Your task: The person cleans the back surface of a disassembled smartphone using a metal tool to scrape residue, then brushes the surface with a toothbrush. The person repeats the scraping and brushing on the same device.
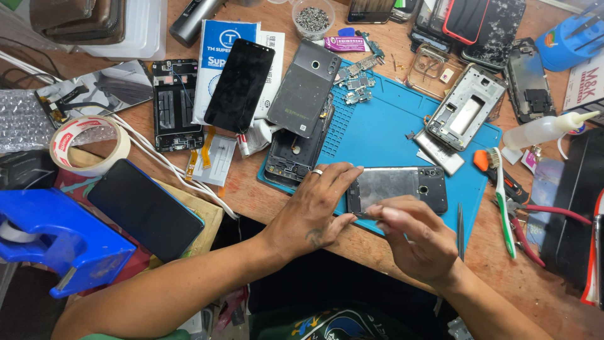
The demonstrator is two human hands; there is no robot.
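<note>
A wooden workbench (264,208) carries everything, and a blue silicone repair mat (390,135) lies on it, the landmark for all that follows. Off the mat's left edge and nearer the person lies a large dark phone (146,208) face up on a board, with a blue tape dispenser (60,242) left of that and a roll of masking tape (88,146) above it. On the mat's near edge rests the opened phone body (397,189), its bare metal plate facing up and a dark camera strip at its right end. The left hand (314,211), a ring on one finger, lies flat over the phone body's left end, fingers spread and pressing it down rather than closed around it. The right hand (415,236) pinches the phone body's near edge between thumb and fingertips. A silver phone frame (465,107) sits on the mat's upper right corner, and off its right edge lie a green-and-white toothbrush (503,195) and a small white glue bottle (544,129).
</note>
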